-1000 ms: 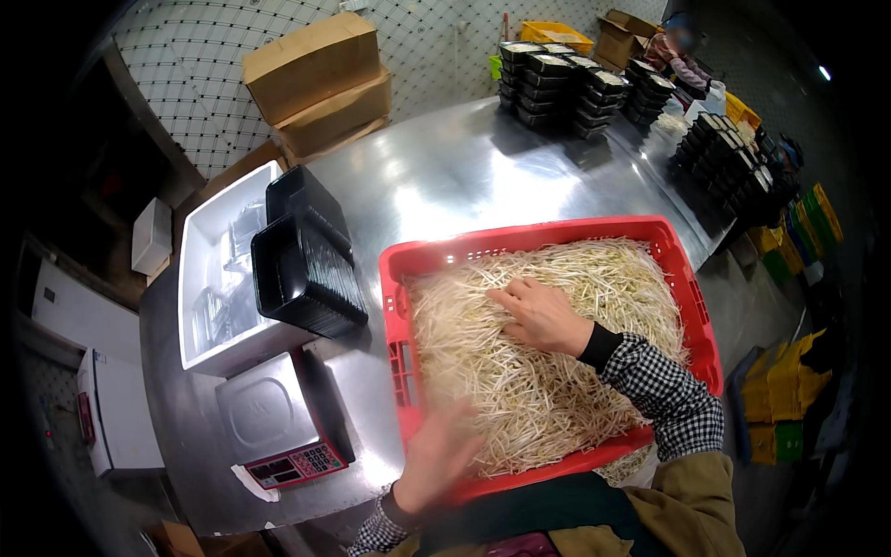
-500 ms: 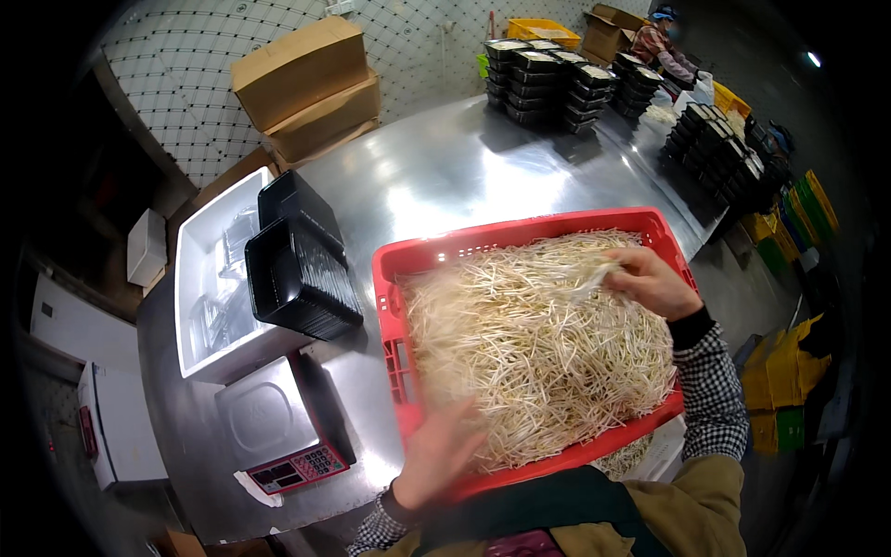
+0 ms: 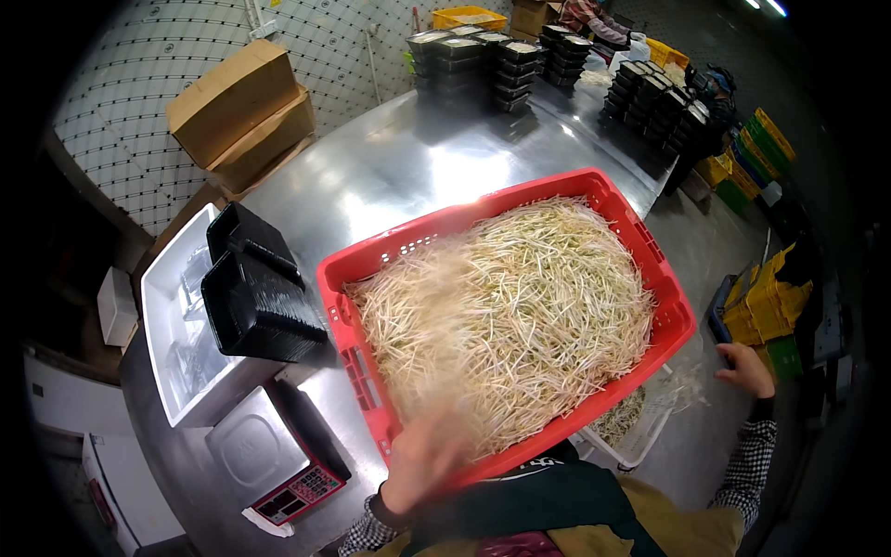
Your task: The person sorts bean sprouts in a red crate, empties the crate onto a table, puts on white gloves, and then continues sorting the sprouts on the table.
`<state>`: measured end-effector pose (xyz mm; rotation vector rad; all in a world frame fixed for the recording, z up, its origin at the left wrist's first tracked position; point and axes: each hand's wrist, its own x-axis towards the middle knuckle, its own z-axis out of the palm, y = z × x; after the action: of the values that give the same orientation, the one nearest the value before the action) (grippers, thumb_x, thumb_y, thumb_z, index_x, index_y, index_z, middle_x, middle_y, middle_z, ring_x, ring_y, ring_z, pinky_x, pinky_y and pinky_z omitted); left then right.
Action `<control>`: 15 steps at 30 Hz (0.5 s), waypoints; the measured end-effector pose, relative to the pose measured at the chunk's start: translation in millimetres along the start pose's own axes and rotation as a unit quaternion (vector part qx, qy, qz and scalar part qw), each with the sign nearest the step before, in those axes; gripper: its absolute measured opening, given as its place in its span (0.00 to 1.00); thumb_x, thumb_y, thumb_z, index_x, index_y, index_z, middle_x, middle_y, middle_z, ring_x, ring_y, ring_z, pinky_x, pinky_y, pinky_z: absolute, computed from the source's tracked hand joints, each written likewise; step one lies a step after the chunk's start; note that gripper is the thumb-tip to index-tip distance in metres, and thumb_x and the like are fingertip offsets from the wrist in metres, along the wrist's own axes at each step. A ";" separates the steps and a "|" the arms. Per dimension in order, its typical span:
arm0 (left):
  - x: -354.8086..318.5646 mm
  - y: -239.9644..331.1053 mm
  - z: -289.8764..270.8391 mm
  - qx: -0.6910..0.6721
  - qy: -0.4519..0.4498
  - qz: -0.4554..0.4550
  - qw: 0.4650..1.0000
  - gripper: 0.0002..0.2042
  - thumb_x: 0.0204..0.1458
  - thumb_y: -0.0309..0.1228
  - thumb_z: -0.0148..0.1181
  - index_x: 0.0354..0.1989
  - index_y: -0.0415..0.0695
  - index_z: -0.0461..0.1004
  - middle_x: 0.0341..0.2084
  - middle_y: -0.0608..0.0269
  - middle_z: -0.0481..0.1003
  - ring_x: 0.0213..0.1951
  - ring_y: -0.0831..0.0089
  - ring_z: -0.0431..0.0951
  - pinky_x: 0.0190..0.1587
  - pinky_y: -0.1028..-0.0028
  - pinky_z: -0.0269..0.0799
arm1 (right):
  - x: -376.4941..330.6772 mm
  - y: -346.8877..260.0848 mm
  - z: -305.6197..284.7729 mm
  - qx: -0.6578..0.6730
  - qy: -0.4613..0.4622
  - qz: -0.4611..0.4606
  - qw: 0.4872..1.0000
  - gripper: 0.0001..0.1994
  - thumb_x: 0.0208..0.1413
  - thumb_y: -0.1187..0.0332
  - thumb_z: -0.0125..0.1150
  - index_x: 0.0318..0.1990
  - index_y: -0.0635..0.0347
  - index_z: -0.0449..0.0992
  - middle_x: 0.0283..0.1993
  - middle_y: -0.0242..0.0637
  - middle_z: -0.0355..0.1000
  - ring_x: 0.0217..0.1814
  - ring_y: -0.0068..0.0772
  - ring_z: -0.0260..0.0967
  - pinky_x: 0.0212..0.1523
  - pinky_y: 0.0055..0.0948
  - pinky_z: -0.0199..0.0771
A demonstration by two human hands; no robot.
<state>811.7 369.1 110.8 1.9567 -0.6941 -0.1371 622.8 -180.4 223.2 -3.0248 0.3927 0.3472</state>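
Note:
A red plastic crate (image 3: 682, 320) full of pale bean sprouts (image 3: 548, 316) stands tilted on the steel table in front of me. My left hand (image 3: 429, 457) is at the crate's near left corner, over the sprouts. Motion smears its fingers, so what they hold, if anything, cannot be made out. Out beyond the crate's right side is my right hand (image 3: 745, 371), fingers apart and nothing visible in them. Blurred thin strands hang in the air between it and a white basket (image 3: 634, 457) low beside the crate, which contains sprout scraps (image 3: 620, 418).
Left of the crate are stacked black trays (image 3: 264, 311), a white foam box (image 3: 172, 371) with clear plastic items, and a scale (image 3: 269, 455). Filled black trays (image 3: 515, 74) stand stacked at the table's far end. Brown cartons (image 3: 237, 102) lean by the wall. Other people work far right.
My right hand has left the sprouts and swung out right, past the crate's edge. The left hand stays at the near left corner, still blurred. The whole view has shifted.

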 end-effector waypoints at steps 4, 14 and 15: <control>-2.2 -3.3 0.6 0.026 0.003 0.013 1.000 0.27 0.49 0.22 0.67 0.60 0.39 0.68 0.40 0.54 0.80 0.39 0.63 0.81 0.43 0.70 0.76 | 87.9 -119.5 -21.9 0.182 0.138 -0.065 0.971 0.07 0.53 0.77 0.64 0.40 0.65 0.78 0.32 0.41 0.72 0.36 0.40 0.72 0.38 0.30 0.71; -4.9 -4.1 -1.5 -0.028 0.071 -0.055 0.996 0.25 0.50 0.21 0.65 0.59 0.38 0.68 0.38 0.56 0.80 0.38 0.65 0.82 0.38 0.71 0.77 | 274.2 -386.4 63.8 0.060 0.127 -0.498 0.856 0.30 0.47 0.70 0.66 0.60 0.61 0.66 0.49 0.47 0.72 0.54 0.47 0.70 0.53 0.43 0.72; -2.6 1.8 -4.2 -0.018 0.058 -0.079 0.995 0.25 0.50 0.21 0.64 0.59 0.38 0.68 0.38 0.55 0.80 0.39 0.65 0.82 0.39 0.71 0.77 | 279.3 -397.7 65.9 0.023 0.079 -0.480 0.873 0.29 0.47 0.71 0.65 0.60 0.61 0.66 0.48 0.47 0.72 0.54 0.47 0.70 0.52 0.44 0.71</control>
<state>810.4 373.2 113.9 1.9679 -0.4577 -0.1309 975.1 141.7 111.0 -2.7512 -1.0527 0.0028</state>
